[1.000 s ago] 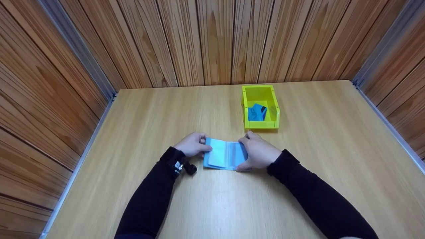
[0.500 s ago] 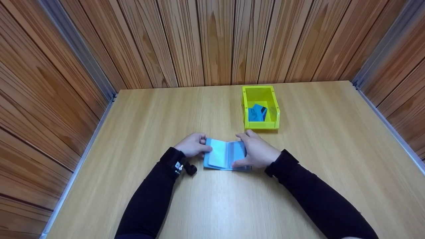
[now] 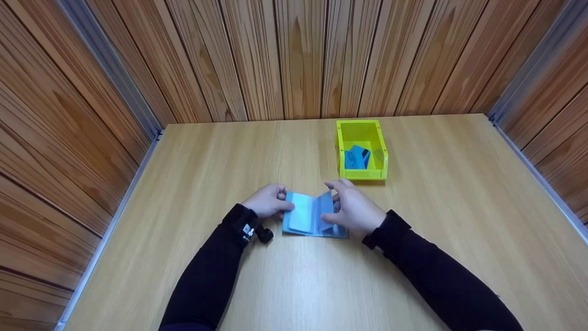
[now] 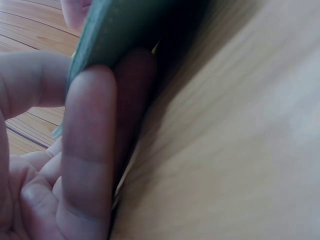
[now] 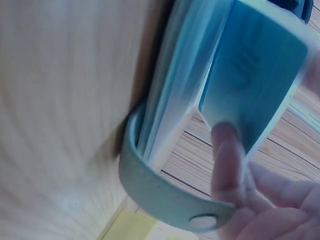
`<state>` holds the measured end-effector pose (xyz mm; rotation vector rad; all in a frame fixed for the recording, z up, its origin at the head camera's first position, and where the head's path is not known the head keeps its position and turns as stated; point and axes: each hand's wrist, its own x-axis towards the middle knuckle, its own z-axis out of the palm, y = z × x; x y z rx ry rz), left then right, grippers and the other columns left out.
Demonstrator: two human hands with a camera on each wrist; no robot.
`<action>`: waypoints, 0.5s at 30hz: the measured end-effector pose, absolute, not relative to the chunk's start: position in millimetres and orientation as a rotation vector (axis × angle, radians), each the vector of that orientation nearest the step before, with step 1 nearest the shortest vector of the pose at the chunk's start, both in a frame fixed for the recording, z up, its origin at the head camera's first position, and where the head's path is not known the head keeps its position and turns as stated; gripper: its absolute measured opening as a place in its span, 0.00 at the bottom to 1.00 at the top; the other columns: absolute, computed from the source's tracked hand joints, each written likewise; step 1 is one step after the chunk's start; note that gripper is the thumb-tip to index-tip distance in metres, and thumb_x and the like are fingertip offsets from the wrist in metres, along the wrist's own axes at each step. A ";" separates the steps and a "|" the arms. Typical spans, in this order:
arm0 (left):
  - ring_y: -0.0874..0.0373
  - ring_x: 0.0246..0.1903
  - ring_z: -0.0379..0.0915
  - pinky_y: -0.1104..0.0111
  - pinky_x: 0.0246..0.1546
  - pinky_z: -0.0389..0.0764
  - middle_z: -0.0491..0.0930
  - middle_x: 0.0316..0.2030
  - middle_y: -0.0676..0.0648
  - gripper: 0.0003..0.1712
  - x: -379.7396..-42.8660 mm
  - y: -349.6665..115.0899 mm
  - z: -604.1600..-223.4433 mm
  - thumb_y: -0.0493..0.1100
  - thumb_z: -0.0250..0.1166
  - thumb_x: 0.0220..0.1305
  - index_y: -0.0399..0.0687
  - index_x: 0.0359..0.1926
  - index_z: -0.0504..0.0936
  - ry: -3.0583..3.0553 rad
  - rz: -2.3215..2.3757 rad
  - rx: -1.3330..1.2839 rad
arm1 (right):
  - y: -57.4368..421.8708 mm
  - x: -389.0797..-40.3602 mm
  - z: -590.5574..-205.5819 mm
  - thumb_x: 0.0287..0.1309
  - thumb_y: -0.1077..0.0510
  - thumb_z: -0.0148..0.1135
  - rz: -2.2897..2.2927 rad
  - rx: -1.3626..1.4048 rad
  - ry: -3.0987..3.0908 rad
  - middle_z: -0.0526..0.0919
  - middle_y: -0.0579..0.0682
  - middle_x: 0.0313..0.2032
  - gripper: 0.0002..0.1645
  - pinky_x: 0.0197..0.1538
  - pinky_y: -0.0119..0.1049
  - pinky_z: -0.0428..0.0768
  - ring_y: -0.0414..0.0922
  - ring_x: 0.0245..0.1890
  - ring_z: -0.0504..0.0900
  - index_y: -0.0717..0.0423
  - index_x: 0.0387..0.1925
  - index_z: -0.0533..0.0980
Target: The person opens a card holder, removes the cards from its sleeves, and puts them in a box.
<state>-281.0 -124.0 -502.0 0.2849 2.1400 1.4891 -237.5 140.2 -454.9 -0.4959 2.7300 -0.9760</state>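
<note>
A light blue card holder [image 3: 301,214] lies spread out on the table, its clear pages fanned. My left hand [image 3: 265,201] grips its left cover, thumb on top and fingers beneath; in the left wrist view the fingers press under the cover's stitched edge [image 4: 107,35]. My right hand [image 3: 360,211] pinches a clear page near the right side, and that page stands raised off the cover. A blue card [image 5: 255,75] shows in this sleeve in the right wrist view. Below it curves the holder's strap [image 5: 162,197] with a metal snap [image 5: 203,221].
Beyond the right hand stands a yellow-green bin [image 3: 363,174] with several blue cards [image 3: 354,157] in it. Wooden panels [image 3: 298,59] wall the table [image 3: 220,156] at the back and both sides.
My right hand has shifted from the holder's right edge slightly inward and lifted a clear page, baring the right cover's lower corner. The left hand stays put.
</note>
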 end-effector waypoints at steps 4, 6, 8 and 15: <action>0.60 0.28 0.79 0.70 0.26 0.83 0.80 0.30 0.49 0.10 -280.5 -123.0 -502.7 0.36 0.68 0.59 0.42 0.39 0.74 2.140 1.504 0.288 | 139.2 -235.4 -453.8 0.49 0.46 0.76 -1.096 -0.451 2.671 0.70 0.50 0.64 0.54 0.47 0.35 0.85 0.41 0.47 0.81 0.52 0.72 0.58; 0.60 0.27 0.78 0.70 0.26 0.83 0.79 0.30 0.50 0.10 -280.3 -122.7 -502.6 0.36 0.67 0.59 0.42 0.38 0.74 2.143 1.507 0.286 | 137.9 -233.5 -454.5 0.52 0.43 0.74 -1.134 -0.465 2.650 0.70 0.49 0.65 0.54 0.48 0.36 0.85 0.41 0.48 0.82 0.51 0.73 0.57; 0.60 0.27 0.78 0.69 0.26 0.83 0.78 0.29 0.51 0.09 -280.3 -122.7 -502.5 0.37 0.66 0.59 0.42 0.38 0.74 2.149 1.506 0.279 | 135.7 -230.5 -456.1 0.55 0.41 0.70 -1.151 -0.529 2.627 0.72 0.50 0.65 0.52 0.51 0.40 0.84 0.44 0.51 0.82 0.52 0.73 0.57; 0.57 0.24 0.80 0.66 0.28 0.85 0.76 0.27 0.51 0.05 -281.7 -122.4 -502.6 0.39 0.61 0.62 0.42 0.37 0.75 2.180 1.486 0.265 | 125.2 -213.0 -463.8 0.61 0.34 0.61 -0.697 -1.008 2.640 0.74 0.53 0.65 0.39 0.67 0.49 0.71 0.50 0.65 0.71 0.53 0.65 0.72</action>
